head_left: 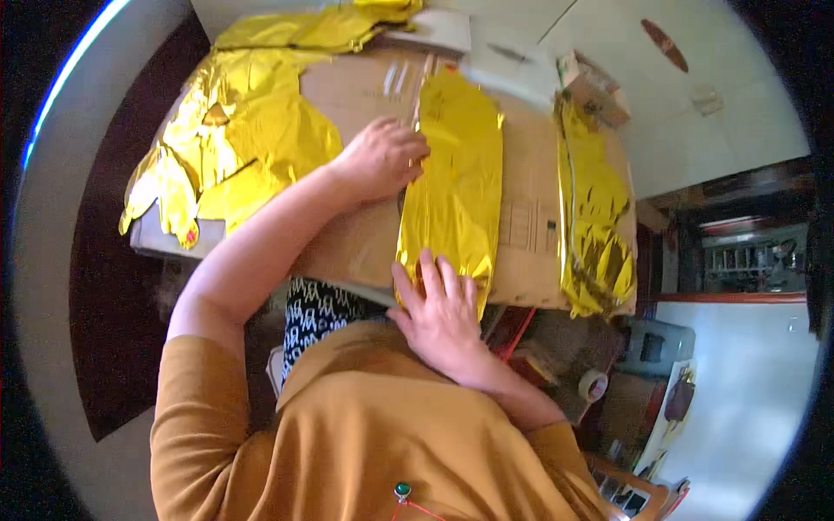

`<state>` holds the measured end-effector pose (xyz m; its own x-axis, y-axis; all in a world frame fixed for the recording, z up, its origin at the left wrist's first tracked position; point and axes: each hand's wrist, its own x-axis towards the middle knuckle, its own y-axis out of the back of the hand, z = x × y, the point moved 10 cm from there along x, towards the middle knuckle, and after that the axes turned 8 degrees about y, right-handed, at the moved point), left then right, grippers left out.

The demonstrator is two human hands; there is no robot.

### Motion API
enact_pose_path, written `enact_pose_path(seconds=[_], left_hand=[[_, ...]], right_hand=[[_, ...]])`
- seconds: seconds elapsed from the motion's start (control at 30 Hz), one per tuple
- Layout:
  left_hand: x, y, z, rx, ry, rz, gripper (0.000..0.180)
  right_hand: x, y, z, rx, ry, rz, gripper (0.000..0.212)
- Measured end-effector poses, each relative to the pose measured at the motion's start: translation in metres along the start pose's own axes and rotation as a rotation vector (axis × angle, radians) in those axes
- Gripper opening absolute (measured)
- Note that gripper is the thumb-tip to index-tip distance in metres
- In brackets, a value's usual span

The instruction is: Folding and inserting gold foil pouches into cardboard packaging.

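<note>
A long strip of shiny gold foil lies over a large flat piece of brown cardboard in front of me. At the strip's left edge is my left hand, its fingers curled in and a ring on one of them. Whatever those fingers grip, if anything, is hidden from view. My right hand lies spread on the near end of the strip, fingertips pressing on the foil and the thumb out to the left.
Crumpled gold foil sheets cover the cardboard's left side. Another foil piece hangs along its right edge, below a small cardboard box. Lower right are a roll of tape and a grey plastic stool.
</note>
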<state>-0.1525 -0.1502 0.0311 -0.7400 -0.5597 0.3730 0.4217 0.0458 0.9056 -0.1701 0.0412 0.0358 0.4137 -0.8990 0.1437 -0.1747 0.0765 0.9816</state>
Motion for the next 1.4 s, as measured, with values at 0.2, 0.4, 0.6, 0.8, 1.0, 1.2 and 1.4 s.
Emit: enact_pose_path(seconds=[0.2,0.4,0.6,0.8,1.0,1.2,1.4], left_hand=[[-0.001,0.006,-0.007,-0.183,0.062,0.038,0.033],[-0.004,0.014,-0.03,-0.415,0.153,0.137,0.041],[0.019,0.045,-0.051,-0.458,0.217,0.145,0.037],[0.027,0.051,-0.078,-0.481,0.218,0.199,0.031],[0.036,0.052,-0.094,-0.428,0.233,0.205,0.028],[0.033,0.05,-0.118,-0.459,0.317,0.228,0.024],[0.083,0.053,-0.143,-0.329,0.221,0.205,0.027]], right_hand=[[0.039,0.032,0.053,0.473,0.003,-0.146,0.06],[0.219,0.065,0.233,0.192,-0.031,0.21,0.055],[0.319,0.011,0.298,-0.36,0.057,0.117,0.053],[0.32,-0.006,0.269,-0.55,0.415,0.16,0.022],[0.325,0.016,0.256,-0.638,0.445,0.074,0.01],[0.331,0.034,0.264,-0.643,0.493,0.043,0.009],[0.317,0.033,0.306,-0.241,0.155,-0.009,0.021]])
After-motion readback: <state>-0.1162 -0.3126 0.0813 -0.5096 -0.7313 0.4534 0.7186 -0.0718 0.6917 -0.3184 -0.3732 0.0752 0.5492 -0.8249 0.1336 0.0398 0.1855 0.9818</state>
